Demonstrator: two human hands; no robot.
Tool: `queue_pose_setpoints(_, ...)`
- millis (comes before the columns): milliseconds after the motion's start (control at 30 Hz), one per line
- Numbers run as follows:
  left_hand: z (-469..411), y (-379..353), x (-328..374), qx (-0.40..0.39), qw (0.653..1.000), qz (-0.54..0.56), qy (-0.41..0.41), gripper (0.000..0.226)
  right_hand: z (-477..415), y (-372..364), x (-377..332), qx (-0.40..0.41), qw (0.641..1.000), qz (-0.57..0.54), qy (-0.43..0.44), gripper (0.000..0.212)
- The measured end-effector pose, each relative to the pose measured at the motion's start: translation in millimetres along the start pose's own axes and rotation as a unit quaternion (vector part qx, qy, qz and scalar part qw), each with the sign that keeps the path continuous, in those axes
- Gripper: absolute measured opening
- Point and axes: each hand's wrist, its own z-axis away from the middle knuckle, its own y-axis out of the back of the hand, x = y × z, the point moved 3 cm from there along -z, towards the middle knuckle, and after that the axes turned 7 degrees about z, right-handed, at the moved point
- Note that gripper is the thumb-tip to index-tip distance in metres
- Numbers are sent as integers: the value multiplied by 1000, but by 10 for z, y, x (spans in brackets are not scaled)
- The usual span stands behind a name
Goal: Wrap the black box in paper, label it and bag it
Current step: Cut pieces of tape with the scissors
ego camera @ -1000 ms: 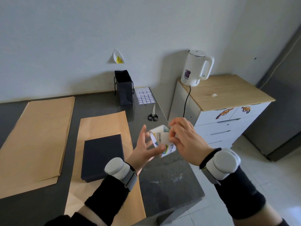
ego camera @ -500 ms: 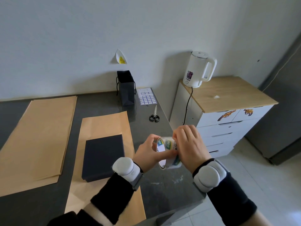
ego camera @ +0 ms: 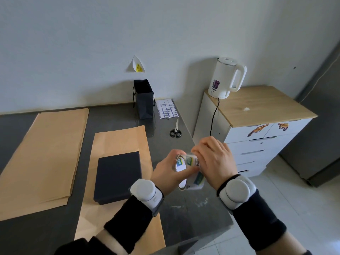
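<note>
Presently, item by item.

Tape roll (ego camera: 191,174): held in the air between both hands, above the table's (ego camera: 184,214) near right corner.

Left hand (ego camera: 168,172): fingers and thumb curled round the roll's left side, steadying it.

Right hand (ego camera: 216,162): fingers bunched over the roll's upper rim and closed on it. It appears to be searching for the loose end, but the fingertips are hidden.

Black box (ego camera: 117,177): unwrapped and lying flat to the left of the left fingers, apart from them, on a brown paper sheet (ego camera: 119,142).

Scissors (ego camera: 175,132), label sheet (ego camera: 167,109), black bag (ego camera: 143,100): all beyond the fingers towards the wall, untouched.

Spare paper stack (ego camera: 46,153): far left of both hands.

Handling note, as a judgement: wrapping has not begun and the tape is being readied.
- Keep the left grip still and turn the roll slowly under a right fingernail until the edge catches.
- Peel only a short tab and fold nothing back on itself.
- Park the roll beside the fingers, within reach of the box, before folding the paper.
</note>
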Motion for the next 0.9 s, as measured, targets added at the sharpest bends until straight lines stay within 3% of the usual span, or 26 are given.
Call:
queue_pose_setpoints(100, -29, -8, -37, -31, 991, 106, 73, 61, -56, 77, -59, 54, 998, -28, 1, 16)
queue_pose_setpoints(167, 17, -58, -55, -41, 968, 204, 142, 59, -104, 136, -97, 82, 995, -56, -3, 21)
queue_pose_setpoints(300, 81, -149, -76, -87, 931, 287, 208, 64, -163, 113, -77, 34, 990, -136, -26, 25)
queue_pose_setpoints(367, 67, -144, -64, -100, 929, 303, 188, 80, -140, 66, -41, -5, 980, -191, -61, 25)
queue_pose_setpoints(433, 50, -124, -36, -93, 928, 325, 156, 82, -120, 27, -26, -37, 969, -226, -95, 18)
queue_pose_setpoints(567, 45, -70, 14, -40, 955, 287, 64, 59, -106, -12, -54, -55, 963, -236, -120, 11)
queue_pose_setpoints(700, 39, 13, -1, 31, 955, 295, -6, 49, -104, -86, -36, -80, 946, -256, -180, 13)
queue_pose_setpoints(900, 26, 105, -67, 24, 954, 298, 24, 32, -103, -242, -124, -123, 921, -282, -237, 22)
